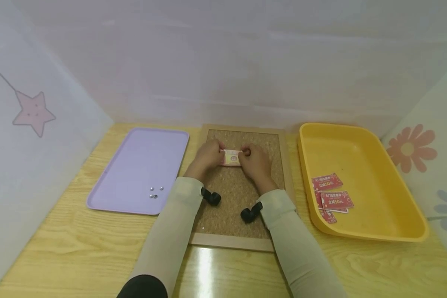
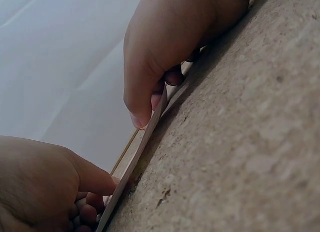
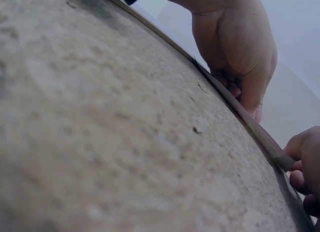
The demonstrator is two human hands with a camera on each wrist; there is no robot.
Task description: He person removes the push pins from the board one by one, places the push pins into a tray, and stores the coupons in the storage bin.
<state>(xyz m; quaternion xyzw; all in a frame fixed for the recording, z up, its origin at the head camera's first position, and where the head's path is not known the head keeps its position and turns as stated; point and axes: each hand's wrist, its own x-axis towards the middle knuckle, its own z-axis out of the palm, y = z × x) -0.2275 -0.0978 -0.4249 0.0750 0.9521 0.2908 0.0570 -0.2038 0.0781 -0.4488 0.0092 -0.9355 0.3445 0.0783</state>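
A small pink and yellow paper coupon (image 1: 232,157) lies crosswise over the upper part of a wood-framed cork board (image 1: 232,198). My left hand (image 1: 208,155) pinches its left end, where a tiny shiny spot shows by the fingertips. At the other end my right hand (image 1: 257,163) grips the coupon between thumb and curled fingers. In the left wrist view the coupon (image 2: 137,159) appears edge-on, tilted slightly off the cork, with the left hand (image 2: 45,184) low and the right hand (image 2: 170,47) above. The right wrist view also shows the coupon's thin edge (image 3: 250,124).
To the left is a lilac tray (image 1: 145,161) bearing several small silver pieces (image 1: 154,196). A yellow bin (image 1: 380,178) at the right holds several red printed coupons (image 1: 337,200). A pale curtain wall (image 1: 231,62) rises right behind the board.
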